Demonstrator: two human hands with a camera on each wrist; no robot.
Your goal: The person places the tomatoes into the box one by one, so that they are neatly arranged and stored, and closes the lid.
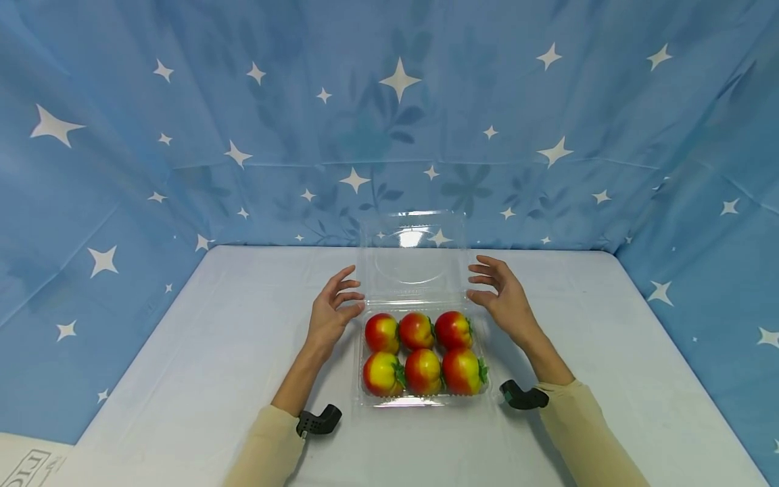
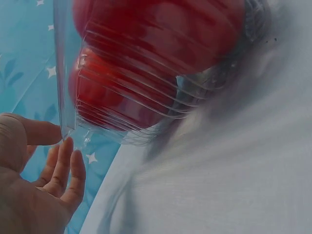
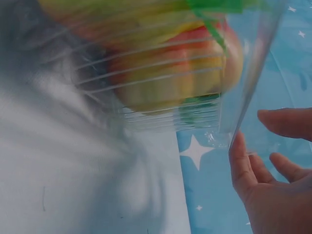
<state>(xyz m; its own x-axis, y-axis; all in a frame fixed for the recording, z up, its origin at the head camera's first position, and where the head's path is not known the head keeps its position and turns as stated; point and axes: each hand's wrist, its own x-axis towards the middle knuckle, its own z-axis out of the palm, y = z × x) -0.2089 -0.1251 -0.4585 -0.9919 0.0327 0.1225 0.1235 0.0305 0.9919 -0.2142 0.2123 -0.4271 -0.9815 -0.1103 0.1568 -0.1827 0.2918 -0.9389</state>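
A clear plastic clamshell box [image 1: 420, 401] sits on the table with its lid [image 1: 414, 264] raised at the back. Several red-and-yellow fruits [image 1: 422, 370] with green leafy tops fill its base in two rows. My left hand [image 1: 331, 311] is at the left of the box's hinge side, fingers loosely spread. In the left wrist view, the thumb tip meets the thin rim. On the opposite side my right hand [image 1: 502, 297] has its fingers apart beside the lid. One fingertip is right at the rim in the right wrist view, while the thumb stands off from it.
A white cloth covers the table [image 1: 243, 325]. Blue curtains [image 1: 292, 122] with white stars hang behind and at both sides. A printed white board or box [image 1: 30, 463] shows at the lower left corner. Black wrist cameras [image 1: 319, 421] are strapped to both wrists.
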